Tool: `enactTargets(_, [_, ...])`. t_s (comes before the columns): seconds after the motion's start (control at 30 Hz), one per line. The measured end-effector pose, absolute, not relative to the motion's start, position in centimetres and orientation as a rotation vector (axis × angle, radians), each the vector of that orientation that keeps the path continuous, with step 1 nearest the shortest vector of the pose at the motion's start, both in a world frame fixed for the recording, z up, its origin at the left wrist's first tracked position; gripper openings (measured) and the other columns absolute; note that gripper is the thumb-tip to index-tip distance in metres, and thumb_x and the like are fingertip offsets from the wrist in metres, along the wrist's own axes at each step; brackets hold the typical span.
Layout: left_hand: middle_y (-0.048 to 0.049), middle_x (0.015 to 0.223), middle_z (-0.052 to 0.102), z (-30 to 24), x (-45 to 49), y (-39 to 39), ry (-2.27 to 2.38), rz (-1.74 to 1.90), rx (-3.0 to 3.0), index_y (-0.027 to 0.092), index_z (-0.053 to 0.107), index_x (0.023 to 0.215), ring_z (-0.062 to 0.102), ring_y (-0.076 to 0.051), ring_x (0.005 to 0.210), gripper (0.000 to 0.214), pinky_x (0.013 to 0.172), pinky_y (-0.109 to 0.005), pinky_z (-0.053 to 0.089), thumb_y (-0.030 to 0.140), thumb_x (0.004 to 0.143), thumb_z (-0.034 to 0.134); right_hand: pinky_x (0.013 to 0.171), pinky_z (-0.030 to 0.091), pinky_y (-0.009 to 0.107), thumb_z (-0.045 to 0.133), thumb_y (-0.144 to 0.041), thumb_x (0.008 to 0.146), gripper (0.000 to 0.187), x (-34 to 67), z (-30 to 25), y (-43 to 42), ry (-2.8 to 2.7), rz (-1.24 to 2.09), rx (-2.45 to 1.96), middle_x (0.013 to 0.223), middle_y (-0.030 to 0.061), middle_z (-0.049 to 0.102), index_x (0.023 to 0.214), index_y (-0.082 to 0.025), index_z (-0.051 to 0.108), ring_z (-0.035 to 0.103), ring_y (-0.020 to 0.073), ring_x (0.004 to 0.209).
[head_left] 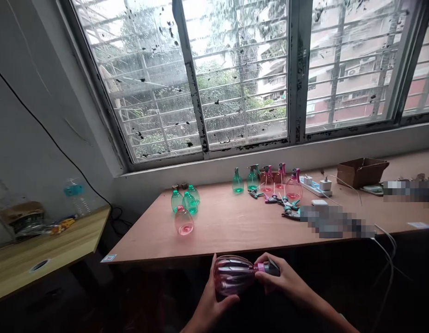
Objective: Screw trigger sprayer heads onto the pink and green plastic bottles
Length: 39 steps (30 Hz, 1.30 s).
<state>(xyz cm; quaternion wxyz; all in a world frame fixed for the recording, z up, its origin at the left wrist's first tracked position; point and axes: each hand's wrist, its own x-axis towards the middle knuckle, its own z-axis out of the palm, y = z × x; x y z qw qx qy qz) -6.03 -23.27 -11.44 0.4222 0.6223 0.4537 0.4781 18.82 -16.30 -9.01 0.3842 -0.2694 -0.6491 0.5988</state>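
Observation:
A ribbed, see-through pink spray bottle [234, 274] lies sideways between my hands, just in front of the table's front edge. My left hand [214, 293] cups its broad base, with the thumb along the lower side. At the neck, the fingers of my right hand [275, 274] close around the pink collar and dark spray head [271, 267]. On the table, a pink bottle without a spray head [184, 222] stands in front of several green ones [190, 202]. Farther back, green spray bottles [237, 181] and pink spray bottles [293, 185] stand with their heads on.
Loose spray heads [283, 203] lie on the pinkish table [214, 231] at centre right. Behind them are a white power strip [315, 186] with chargers and an open cardboard box [360, 173]. A white cable [391, 259] hangs over the front edge. Left stands another wooden table [72, 240].

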Motion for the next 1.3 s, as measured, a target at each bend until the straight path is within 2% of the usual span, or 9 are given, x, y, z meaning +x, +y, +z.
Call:
enactTargets(0.13, [-0.0149,0.156,0.030,-12.6,-6.7,-21.9,1.052,1.218,1.582,0.024,0.004,0.155,0.032,-0.036,0.142,0.115,0.118,-0.049,0.024,0.053,0.071,0.078,0.051,0.053,0.024,0.074,-0.045,0.081,0.034,18.4,-9.8,-15.1,-1.625,1.557,-0.674,0.072,-0.0007,0.065,0.092,-0.016,0.062,0.060,0.0121,0.054])
enactTargets(0.3, [-0.0138,0.156,0.033,-12.6,-7.7,-20.7,0.989,1.178,1.509,0.024,0.014,0.154,0.033,-0.038,0.141,0.103,0.115,-0.050,0.028,0.066,0.075,0.066,0.051,0.053,0.024,0.075,-0.046,0.080,0.035,18.1,-10.1,-14.1,-1.594,1.569,-0.697,0.069,-0.0010,0.065,0.092,-0.016,0.062,0.060,0.0120,0.052])
enactTargets(0.4, [-0.0130,0.154,0.036,-12.1,-8.0,-20.5,0.989,1.168,1.504,0.025,0.021,0.153,0.035,-0.037,0.140,0.097,0.114,-0.050,0.029,0.064,0.076,0.066,0.051,0.053,0.024,0.074,-0.047,0.080,0.036,17.9,-10.1,-13.8,-1.577,1.571,-0.694,0.069,-0.0011,0.065,0.091,-0.016,0.062,0.060,0.0120,0.053])
enactTargets(0.63, [-0.0105,0.147,0.046,-10.8,-7.6,-21.3,1.082,1.139,1.524,0.031,0.011,0.154,0.053,-0.032,0.123,0.108,0.111,-0.046,0.034,0.046,0.072,0.080,0.048,0.053,0.024,0.074,-0.051,0.078,0.039,18.0,-10.2,-14.1,-1.579,1.587,-0.748,0.066,-0.0010,0.065,0.090,-0.016,0.061,0.060,0.0117,0.050])
enactTargets(0.83, [-0.0141,0.151,0.036,-11.6,-7.4,-22.4,1.058,1.156,1.474,0.030,0.003,0.154,0.057,-0.031,0.115,0.116,0.104,-0.046,0.040,0.050,0.069,0.080,0.051,0.055,0.025,0.076,-0.047,0.078,0.037,18.7,-9.7,-15.4,-1.622,1.554,-0.733,0.069,-0.0014,0.064,0.093,-0.016,0.062,0.060,0.0119,0.054])
enactTargets(0.93, [-0.0167,0.148,0.041,-12.0,-7.2,-23.1,1.088,1.175,1.427,0.023,0.016,0.154,0.056,-0.034,0.116,0.109,0.103,-0.048,0.042,0.059,0.071,0.075,0.052,0.054,0.025,0.076,-0.045,0.079,0.035,19.0,-9.5,-16.2,-1.637,1.532,-0.705,0.072,-0.0010,0.064,0.094,-0.016,0.062,0.061,0.0119,0.055])
enactTargets(1.03, [-0.0136,0.146,0.044,-11.3,-6.9,-24.0,1.147,1.191,1.470,0.023,0.029,0.151,0.049,-0.034,0.125,0.095,0.108,-0.046,0.038,0.053,0.074,0.075,0.052,0.054,0.025,0.075,-0.044,0.080,0.034,19.2,-9.3,-17.0,-1.643,1.521,-0.701,0.072,-0.0006,0.065,0.094,-0.016,0.062,0.061,0.0123,0.054])
enactTargets(1.17, [-0.0109,0.145,0.047,-10.1,-6.4,-25.2,1.142,1.199,1.500,0.032,0.017,0.153,0.052,-0.033,0.124,0.104,0.109,-0.048,0.037,0.041,0.072,0.081,0.051,0.055,0.026,0.075,-0.045,0.080,0.035,19.5,-9.0,-17.7,-1.635,1.542,-0.713,0.070,-0.0006,0.065,0.093,-0.016,0.061,0.062,0.0131,0.053])
enactTargets(1.3, [-0.0141,0.150,0.042,-10.5,-6.4,-25.3,1.110,1.234,1.466,0.029,0.011,0.154,0.048,-0.035,0.129,0.115,0.114,-0.050,0.030,0.043,0.067,0.084,0.052,0.054,0.025,0.075,-0.045,0.080,0.035,19.6,-8.9,-17.9,-1.633,1.522,-0.694,0.071,-0.0011,0.064,0.095,-0.016,0.061,0.062,0.0123,0.054])
